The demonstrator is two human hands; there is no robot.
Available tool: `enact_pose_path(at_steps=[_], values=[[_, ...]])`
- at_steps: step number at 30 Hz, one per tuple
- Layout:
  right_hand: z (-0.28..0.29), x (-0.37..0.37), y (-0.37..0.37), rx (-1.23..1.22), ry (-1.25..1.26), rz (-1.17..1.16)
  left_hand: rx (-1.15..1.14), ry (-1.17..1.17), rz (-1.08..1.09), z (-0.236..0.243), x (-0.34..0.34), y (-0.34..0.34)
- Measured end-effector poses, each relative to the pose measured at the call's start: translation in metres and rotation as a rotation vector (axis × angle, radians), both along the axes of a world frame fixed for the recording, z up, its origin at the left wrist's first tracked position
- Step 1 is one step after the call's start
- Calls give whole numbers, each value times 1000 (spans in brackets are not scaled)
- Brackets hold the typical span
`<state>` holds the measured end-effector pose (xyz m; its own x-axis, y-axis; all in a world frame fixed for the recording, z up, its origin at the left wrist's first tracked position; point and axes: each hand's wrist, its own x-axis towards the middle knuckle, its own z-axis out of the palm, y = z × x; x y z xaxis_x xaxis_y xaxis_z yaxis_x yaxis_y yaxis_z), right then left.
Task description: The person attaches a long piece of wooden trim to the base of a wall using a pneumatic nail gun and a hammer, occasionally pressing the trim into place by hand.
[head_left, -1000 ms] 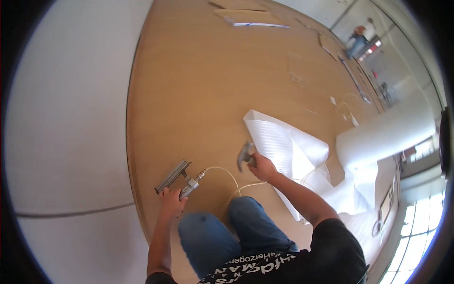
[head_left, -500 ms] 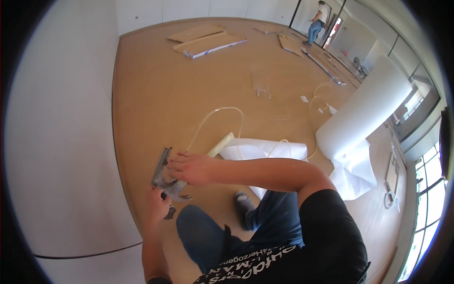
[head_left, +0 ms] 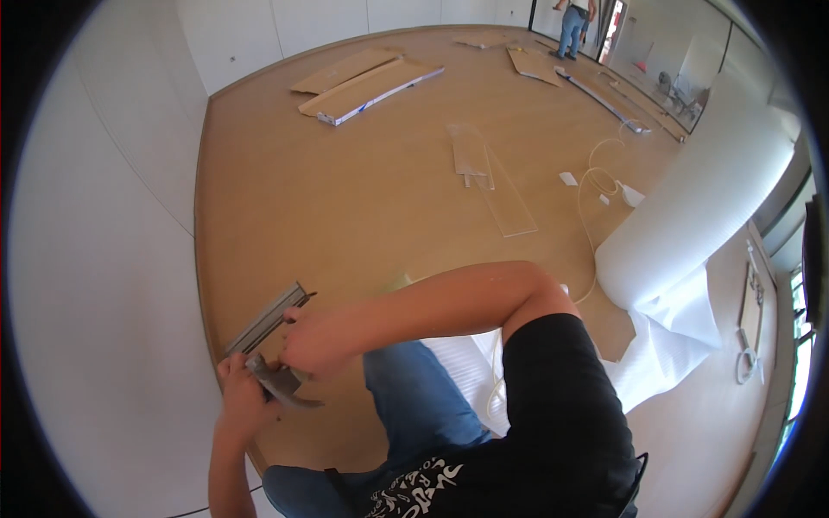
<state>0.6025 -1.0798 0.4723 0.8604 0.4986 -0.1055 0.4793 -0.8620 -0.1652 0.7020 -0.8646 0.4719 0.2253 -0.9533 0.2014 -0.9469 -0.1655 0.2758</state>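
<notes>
Bright daylight enters from the windows (head_left: 803, 371) far to the right of the grip and pales the floor (head_left: 691, 440) on that side, while the wall (head_left: 104, 259) left of the grip looks greyer. The right hand (head_left: 321, 345) is softly blurred; well out from the grip, straight edges bow and corners fall black.

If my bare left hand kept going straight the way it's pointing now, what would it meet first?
Your bare left hand would likely meet the long, straight, grey metal rail first, just ahead; they may already touch, as depth is unclear.
</notes>
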Motion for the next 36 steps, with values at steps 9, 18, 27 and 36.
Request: enact_pose_path(at_steps=[9,18,27,36], values=[[-95,-23,-44,505,63,-198,362,30,-57,53,23,-57],[-203,-69,-117,906,612,-923,22,29,499,13,48,48],[-207,-41,-158,458,152,-1071,-244,228,639,-178,-14,51],[-175,44,-186,-259,-129,-736,-308,455,434,-295,54,3]])
